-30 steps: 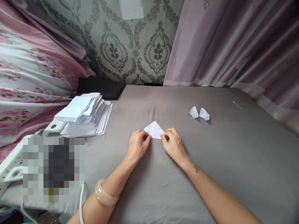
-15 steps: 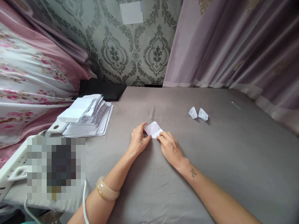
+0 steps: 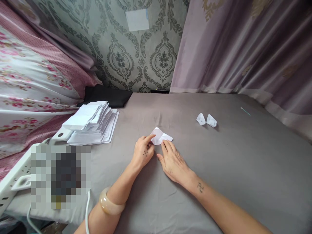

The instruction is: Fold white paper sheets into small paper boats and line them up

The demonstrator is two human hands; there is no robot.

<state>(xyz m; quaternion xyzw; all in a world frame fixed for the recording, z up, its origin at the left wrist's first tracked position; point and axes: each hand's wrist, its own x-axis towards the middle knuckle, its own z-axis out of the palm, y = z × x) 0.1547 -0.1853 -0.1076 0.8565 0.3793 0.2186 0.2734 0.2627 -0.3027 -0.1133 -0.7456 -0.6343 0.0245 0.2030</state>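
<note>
From where I watch, the small folded white paper (image 3: 159, 133) lies on the grey cloth (image 3: 234, 172), just beyond both hands and between them. My left hand (image 3: 143, 152) sets its index finger over the paper's left part; the fingers below are curled, so I can't make out whether that grip pinches anything. My right hand (image 3: 173, 162) is spread rather than pinching, its fingertips against the near right edge and its thumb held apart. I judge the paper very light, thin and springy at its creases, apt to skid on the cloth and easy to crumple or tear. I would hold it by the flat outer edges or doubled folds, pressing lightly and keeping clear of the points. For room, the cloth stretches widely to the right, past two small folded paper pieces (image 3: 201, 119) (image 3: 211, 121) and a thin green stick (image 3: 245, 111), towards the purple curtain (image 3: 207, 48). Its far edge meets the patterned wall (image 3: 142, 57). My left is tighter: a tall paper stack (image 3: 91, 125) stands beyond the left hand, a white power strip (image 3: 25, 162) lies farther out, and a white cable (image 3: 87, 208) runs across my left forearm (image 3: 103, 220), where it could snag.
</note>
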